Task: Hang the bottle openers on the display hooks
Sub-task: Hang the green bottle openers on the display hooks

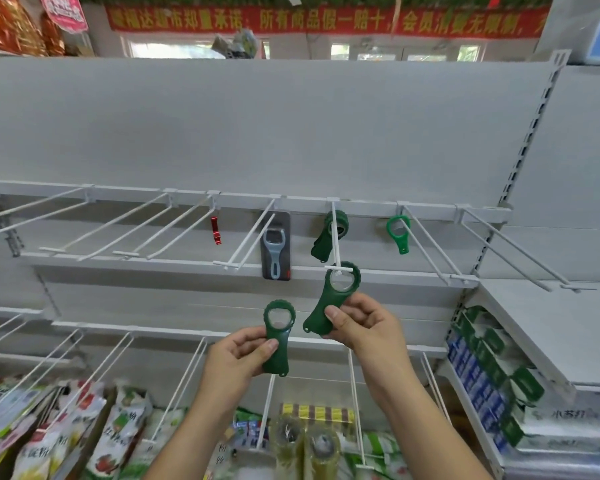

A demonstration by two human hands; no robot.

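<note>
Red opener [215, 230]: hangs at the back of its hook, well left of your hands.
Carded opener [275, 245]: a blue-grey one on a dark card, on the next hook along.
Left hand [238, 355]: your fingers and thumb curl round the handle of the spare green opener [278, 336]. It is roughly upright, ring end up, below and left of the target hook and apart from it.
Hung green openers [328, 235]: they already sit at the back of the middle hook.
Middle hook [335, 244]: it runs from the rail toward you and ends in a short crossbar tip.
Tilted green opener [329, 299]: its ring meets the crossbar tip, which shows across the opening. The long axis leans from handle at lower left to ring at upper right.
Right hand [361, 323]: your thumb and fingers pinch that handle. This is the hand nearer the hook.
Next move: likely turn the ring to pass the crossbar, then slide it back along the wire.
Light green opener [398, 233]: hangs alone on the hook to the right.
</note>
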